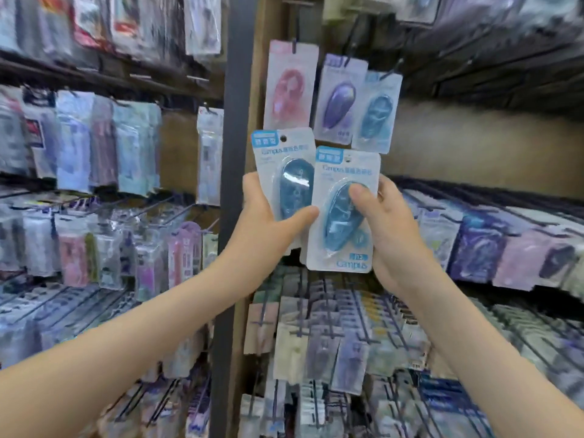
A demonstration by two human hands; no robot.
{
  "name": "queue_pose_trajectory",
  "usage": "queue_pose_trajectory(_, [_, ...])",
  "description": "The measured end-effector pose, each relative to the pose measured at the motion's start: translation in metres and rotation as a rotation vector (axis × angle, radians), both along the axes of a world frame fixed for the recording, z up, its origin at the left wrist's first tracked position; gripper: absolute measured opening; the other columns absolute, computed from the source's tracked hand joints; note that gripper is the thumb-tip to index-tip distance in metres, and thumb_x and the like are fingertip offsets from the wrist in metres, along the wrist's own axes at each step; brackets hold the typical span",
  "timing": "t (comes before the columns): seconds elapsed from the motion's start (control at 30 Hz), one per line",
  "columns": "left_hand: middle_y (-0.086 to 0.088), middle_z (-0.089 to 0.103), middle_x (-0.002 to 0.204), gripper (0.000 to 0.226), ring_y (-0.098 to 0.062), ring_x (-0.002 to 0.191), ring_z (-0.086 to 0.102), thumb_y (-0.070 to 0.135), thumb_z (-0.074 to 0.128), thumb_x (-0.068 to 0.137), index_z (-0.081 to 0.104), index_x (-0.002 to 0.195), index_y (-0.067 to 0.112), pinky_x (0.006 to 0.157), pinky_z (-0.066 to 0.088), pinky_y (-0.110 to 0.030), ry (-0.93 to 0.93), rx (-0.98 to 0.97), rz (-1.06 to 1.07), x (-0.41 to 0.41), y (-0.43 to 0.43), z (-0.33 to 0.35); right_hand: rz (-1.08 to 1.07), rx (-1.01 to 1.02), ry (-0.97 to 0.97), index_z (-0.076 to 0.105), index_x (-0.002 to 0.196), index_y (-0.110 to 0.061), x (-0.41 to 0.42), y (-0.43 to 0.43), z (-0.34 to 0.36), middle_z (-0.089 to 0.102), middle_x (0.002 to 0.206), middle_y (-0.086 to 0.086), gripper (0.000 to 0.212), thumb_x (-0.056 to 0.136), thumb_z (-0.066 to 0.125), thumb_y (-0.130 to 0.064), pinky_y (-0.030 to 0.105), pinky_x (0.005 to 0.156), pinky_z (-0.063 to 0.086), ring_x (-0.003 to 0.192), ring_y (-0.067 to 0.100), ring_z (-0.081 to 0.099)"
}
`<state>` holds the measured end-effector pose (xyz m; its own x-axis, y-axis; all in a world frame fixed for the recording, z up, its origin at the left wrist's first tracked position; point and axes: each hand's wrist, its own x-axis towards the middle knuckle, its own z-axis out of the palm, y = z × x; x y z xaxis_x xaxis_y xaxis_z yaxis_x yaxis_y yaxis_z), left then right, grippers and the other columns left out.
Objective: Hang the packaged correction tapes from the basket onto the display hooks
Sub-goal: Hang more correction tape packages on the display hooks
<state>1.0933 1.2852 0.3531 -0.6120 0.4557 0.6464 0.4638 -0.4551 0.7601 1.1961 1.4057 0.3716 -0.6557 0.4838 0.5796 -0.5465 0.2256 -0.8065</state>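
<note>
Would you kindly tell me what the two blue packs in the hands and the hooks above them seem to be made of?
The left-hand pack: apparently matte printed card with a clear glossy plastic bubble, which shows a white glare streak. The right-hand pack: the same card and shiny bubble, likely plastic. The hooks: thin dark rods, probably coated metal; too blurred to confirm.
</note>
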Motion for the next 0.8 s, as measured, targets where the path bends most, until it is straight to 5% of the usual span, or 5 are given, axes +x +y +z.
queue_pose_trajectory(0.2, [0.009, 0.056, 0.121, 0.045, 0.0, 0.108, 0.06, 0.008, 0.067, 0.086, 0.035, 0.115, 0.021, 0.086, 0.055, -0.024, 0.102, 0.154, 0.042, 0.003, 0.033, 0.05, 0.066, 0.144, 0.092, 0.049, 0.12, -0.022, -0.003, 0.034, 0.053, 0.07, 0.11, -0.007, 0.025, 0.096, 0.051, -0.02, 0.033, 0.078, 0.058, 0.101, 0.014, 0.068])
queue_pose_trajectory(0.37, [0.006, 0.058, 0.122, 0.042, -0.004, 0.108, 0.062, 0.006, 0.064, 0.088, 0.036, 0.116, 0.018, 0.088, 0.055, -0.028, 0.147, 0.232, 0.02, 0.004, 0.064, 0.074, 0.103, 0.18, 0.128, 0.047, 0.125, -0.017, -0.005, 0.07, 0.076, 0.068, 0.116, 0.001, 0.029, 0.096, 0.052, -0.018, 0.039, 0.085, 0.057, 0.105, 0.02, 0.067])
queue_pose_trajectory(0.8, [0.005, 0.056, 0.126, 0.055, -0.009, 0.106, 0.064, 0.007, 0.066, 0.087, 0.034, 0.131, 0.016, 0.067, 0.056, -0.02, 0.059, 0.278, 0.074, -0.022, 0.098, 0.1, 0.008, 0.164, 0.112, 0.046, 0.123, -0.026, -0.028, 0.135, 0.094, 0.066, 0.117, -0.001, 0.034, 0.092, 0.06, -0.022, 0.043, 0.087, 0.056, 0.102, 0.018, 0.067])
